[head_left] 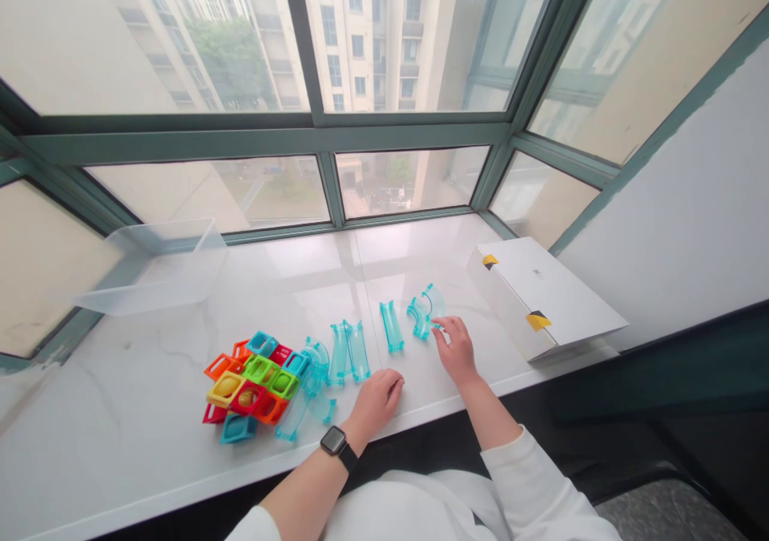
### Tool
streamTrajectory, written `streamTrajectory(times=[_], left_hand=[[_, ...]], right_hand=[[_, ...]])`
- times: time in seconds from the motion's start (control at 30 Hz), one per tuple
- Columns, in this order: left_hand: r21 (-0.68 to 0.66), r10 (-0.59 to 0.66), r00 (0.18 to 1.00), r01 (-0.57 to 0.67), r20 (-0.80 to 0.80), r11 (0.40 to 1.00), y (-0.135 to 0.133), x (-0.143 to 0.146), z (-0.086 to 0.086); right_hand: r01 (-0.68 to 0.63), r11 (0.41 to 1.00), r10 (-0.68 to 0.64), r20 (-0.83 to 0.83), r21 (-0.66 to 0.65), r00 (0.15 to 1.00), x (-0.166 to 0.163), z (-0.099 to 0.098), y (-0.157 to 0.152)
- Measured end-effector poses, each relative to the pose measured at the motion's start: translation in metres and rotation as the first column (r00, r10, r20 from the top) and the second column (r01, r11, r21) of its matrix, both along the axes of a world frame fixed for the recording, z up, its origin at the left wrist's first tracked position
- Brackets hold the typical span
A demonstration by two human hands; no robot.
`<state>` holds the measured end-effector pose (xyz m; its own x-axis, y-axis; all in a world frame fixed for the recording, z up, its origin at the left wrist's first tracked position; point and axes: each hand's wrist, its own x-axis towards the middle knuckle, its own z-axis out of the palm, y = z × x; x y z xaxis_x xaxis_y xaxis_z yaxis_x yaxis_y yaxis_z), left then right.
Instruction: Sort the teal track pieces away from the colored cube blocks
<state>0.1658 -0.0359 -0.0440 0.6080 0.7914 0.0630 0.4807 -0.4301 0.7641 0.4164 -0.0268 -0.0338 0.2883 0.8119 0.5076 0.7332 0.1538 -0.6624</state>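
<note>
My right hand [457,349] reaches over the white sill, its fingertips touching a curved clear-blue track piece [424,310]. My left hand [377,401], with a black watch on the wrist, rests curled on the sill, holding nothing I can see. Left of the curved piece lies a straight clear-blue track piece [391,325], then a pair of straight ones [349,350]. Farther left sits a pile of coloured square frames [255,382] in orange, green, red, yellow and blue, with more clear-blue track pieces [312,389] against it.
A clear plastic bin [157,267] stands at the back left of the marble windowsill [300,276]. A white flat box [541,296] with yellow-black corner marks lies at the right. Windows surround the sill; its front edge drops off near my body.
</note>
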Motion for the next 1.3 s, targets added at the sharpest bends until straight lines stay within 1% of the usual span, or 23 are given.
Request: streamTrajectory(times=[0.27,0.57,1.3], left_hand=[[-0.002,-0.002,1.000,0.002,0.010,1.000,0.000,0.001,0.001],[0.005,0.000,1.000,0.000,0.017,1.000,0.000,0.001,0.000],[-0.003,-0.006,1.000,0.006,0.010,1.000,0.000,0.000,0.000]], right_hand=[[-0.047,0.998,0.050,0.075,-0.041,0.996,-0.004,-0.011,0.010],[-0.085,0.993,0.092,0.074,-0.084,0.993,-0.003,-0.013,0.013],[-0.107,0.986,0.118,0.081,-0.126,0.990,-0.001,-0.025,0.011]])
